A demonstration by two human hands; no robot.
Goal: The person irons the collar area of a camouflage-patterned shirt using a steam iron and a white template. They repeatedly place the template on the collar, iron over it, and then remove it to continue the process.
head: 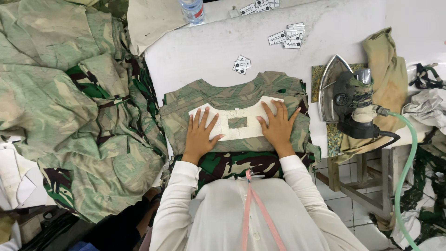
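A camouflage garment lies flat on the white table, neckline away from me. A white curved template with a small rectangular window rests across its upper back. My left hand presses flat on the template's left end, fingers spread. Pressing the right end the same way is my right hand. Neither hand holds anything. My white sleeves and a pink strap hang below.
A steam iron with a green hose stands on end to the right. A big heap of camouflage garments fills the left. Small paper tags and a plastic bottle lie at the table's far side.
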